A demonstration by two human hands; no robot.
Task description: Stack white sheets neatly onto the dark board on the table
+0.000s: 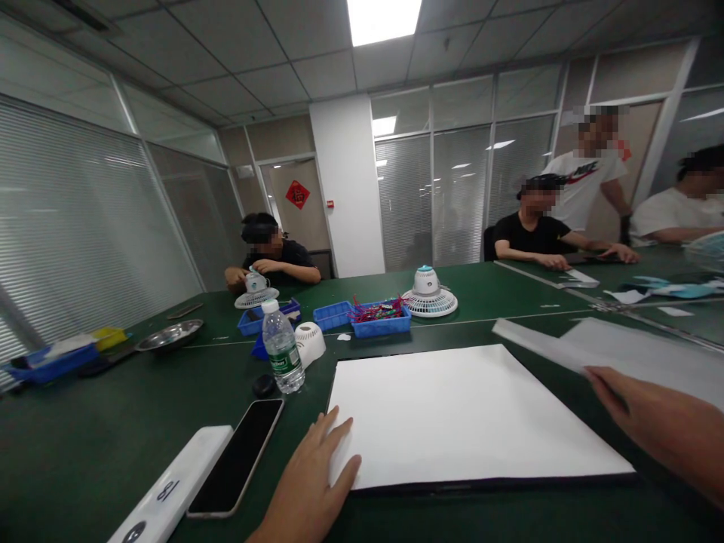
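Observation:
A large white sheet (452, 422) lies on a thin dark board, whose black edge shows along the front. My left hand (317, 475) rests at the sheet's left edge with its fingers spread, holding nothing. To the right, my right hand (639, 407) pinches the edge of a thin whitish translucent sheet (627, 354) between thumb and fingers. That sheet has a raised, folded-looking strip reaching left toward the far right corner of the white sheet. Its right part passes behind my right hand and forearm.
Left of the board are a phone (237, 460), a white box (175, 483) and a water bottle (281, 351). Beyond stand blue trays (381, 326), one with red wires, and a white fan part (427, 294). Several people sit or stand around the green table (102, 445).

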